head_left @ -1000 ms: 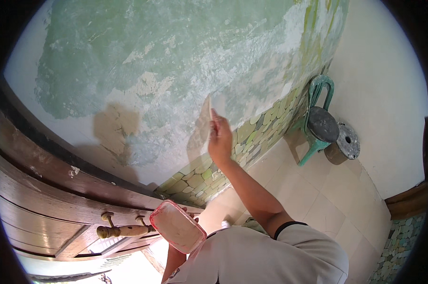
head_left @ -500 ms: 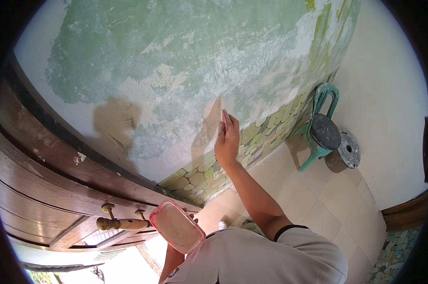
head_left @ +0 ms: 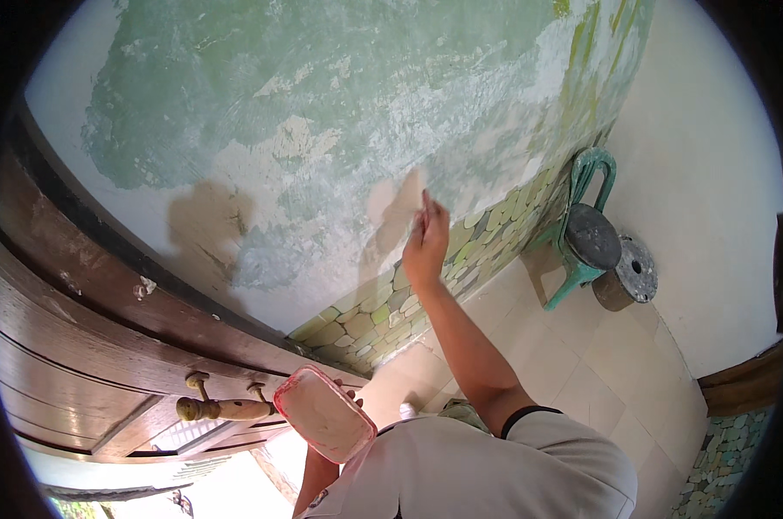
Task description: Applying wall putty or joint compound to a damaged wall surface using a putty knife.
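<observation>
My right hand (head_left: 426, 246) is raised to the wall (head_left: 314, 186), its fingers wrapped round a putty knife (head_left: 424, 197). That tool is seen almost edge-on and partly smeared, so whether its blade touches the wall I cannot tell. The wall is green, with rough whitish patches of filler. Low at my left, my left hand (head_left: 355, 397) grips a shallow rectangular plastic tray (head_left: 288, 381) with a red-smeared rim, tilted in front of my shirt. Pale putty (head_left: 327, 417) coats its inside. Most of the left hand is hidden behind the tray.
A brown wooden door (head_left: 89, 346) with a long handle (head_left: 227, 410) is close on my left. Stone-patterned cladding (head_left: 374, 324) runs along the wall's foot. At the right stand a green plastic chair (head_left: 569, 281) with a dark round lid-like thing (head_left: 593, 235) and a grey round container (head_left: 627, 285).
My right hand has moved a little to the right along the wall with the putty knife, whose blade now shows more edge-on. The left hand and tray have stayed in place.
</observation>
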Demonstrator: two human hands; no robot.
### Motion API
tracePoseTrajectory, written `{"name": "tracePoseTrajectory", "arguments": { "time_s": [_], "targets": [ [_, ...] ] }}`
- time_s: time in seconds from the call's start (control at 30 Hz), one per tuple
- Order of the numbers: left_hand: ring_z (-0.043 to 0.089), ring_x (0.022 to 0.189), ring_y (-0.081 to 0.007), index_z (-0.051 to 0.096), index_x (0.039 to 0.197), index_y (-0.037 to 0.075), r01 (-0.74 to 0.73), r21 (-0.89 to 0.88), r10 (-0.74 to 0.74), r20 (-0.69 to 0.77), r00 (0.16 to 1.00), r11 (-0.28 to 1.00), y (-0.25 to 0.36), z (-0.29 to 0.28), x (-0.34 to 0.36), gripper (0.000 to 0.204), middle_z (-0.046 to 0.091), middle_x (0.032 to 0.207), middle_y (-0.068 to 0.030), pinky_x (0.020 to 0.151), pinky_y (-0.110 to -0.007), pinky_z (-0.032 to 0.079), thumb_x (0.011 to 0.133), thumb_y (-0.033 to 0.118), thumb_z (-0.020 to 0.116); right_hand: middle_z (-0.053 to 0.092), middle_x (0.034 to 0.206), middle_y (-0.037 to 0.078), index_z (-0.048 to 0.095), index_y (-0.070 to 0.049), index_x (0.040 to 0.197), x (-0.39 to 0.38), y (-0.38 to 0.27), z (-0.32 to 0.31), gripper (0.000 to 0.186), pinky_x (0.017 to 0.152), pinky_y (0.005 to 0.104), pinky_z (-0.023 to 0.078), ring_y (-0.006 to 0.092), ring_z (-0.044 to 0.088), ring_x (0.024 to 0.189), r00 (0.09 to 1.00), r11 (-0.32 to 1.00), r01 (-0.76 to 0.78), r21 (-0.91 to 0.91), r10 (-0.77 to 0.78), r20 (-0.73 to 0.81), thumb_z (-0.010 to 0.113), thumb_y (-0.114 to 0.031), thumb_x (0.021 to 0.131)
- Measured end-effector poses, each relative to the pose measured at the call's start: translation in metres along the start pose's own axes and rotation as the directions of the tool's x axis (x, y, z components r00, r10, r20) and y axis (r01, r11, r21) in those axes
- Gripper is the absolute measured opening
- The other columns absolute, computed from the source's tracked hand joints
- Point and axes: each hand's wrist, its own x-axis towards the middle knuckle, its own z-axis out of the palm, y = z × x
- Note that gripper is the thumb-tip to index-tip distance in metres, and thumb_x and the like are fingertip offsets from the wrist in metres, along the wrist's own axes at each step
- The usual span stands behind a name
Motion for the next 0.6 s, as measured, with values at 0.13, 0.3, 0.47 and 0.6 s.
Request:
{"name": "tracePoseTrajectory", "arguments": {
  "time_s": [0.13, 0.3, 0.47, 0.6],
  "targets": [
    [0.053, 0.120, -0.0400, 0.036, 0.144, 0.010, -0.018, 0.007, 0.018, 0.012, 1.000, 1.000, -0.001, -0.003, -0.004, 0.066, 0.048, 0.138, -0.0182, 0.103, -0.060, 0.041, 0.094, 0.051, 0.050, 0.056, 0.104, 0.016, 0.053, -0.006, 0.134, 0.002, -0.014, 0.023, 0.046, 0.082, 0.0350, 0.047, 0.0312, 0.057, 0.094, 0.998, 0.997, -0.053, 0.056, 0.055, -0.039, 0.046, 0.006, 0.090],
    [0.053, 0.120, -0.0399, 0.035, 0.144, 0.010, -0.018, 0.006, 0.018, -0.008, 1.000, 1.000, -0.002, -0.009, -0.003, 0.067, 0.048, 0.138, -0.0178, 0.104, -0.059, 0.040, 0.094, 0.052, 0.050, 0.056, 0.106, 0.016, 0.055, -0.006, 0.133, -0.039, -0.052, 0.010, 0.045, 0.085, 0.0350, 0.047, 0.0276, 0.058, 0.098, 0.953, 0.988, -0.042, 0.146, -0.004, 0.304, 0.047, 0.007, 0.090],
    [0.053, 0.120, -0.0403, 0.035, 0.144, 0.010, 0.030, -0.009, -0.030, 0.003, 1.000, 1.000, 0.003, -0.019, 0.000, 0.067, 0.048, 0.137, -0.0191, 0.105, -0.060, 0.039, 0.094, 0.052, 0.050, 0.064, 0.110, 0.006, 0.060, -0.003, 0.126, -0.013, -0.009, -0.025, 0.031, 0.084, 0.0280, 0.048, 0.0153, 0.059, 0.099, 0.886, 0.713, -0.461, 0.528, 0.332, 0.325, 0.056, -0.015, 0.098],
    [0.054, 0.119, -0.0403, 0.036, 0.144, 0.011, -0.031, 0.021, 0.031, 0.001, 1.000, 0.999, 0.000, -0.001, -0.001, 0.067, 0.050, 0.135, -0.0195, 0.105, -0.061, 0.039, 0.094, 0.052, 0.050, 0.065, 0.114, 0.004, 0.059, -0.006, 0.122, 0.020, 0.014, -0.061, 0.031, 0.085, 0.0375, 0.052, 0.0200, 0.063, 0.102, 0.672, 0.133, -0.699, 0.703, 0.460, 0.581, 0.062, -0.021, 0.095]
  ]
}}
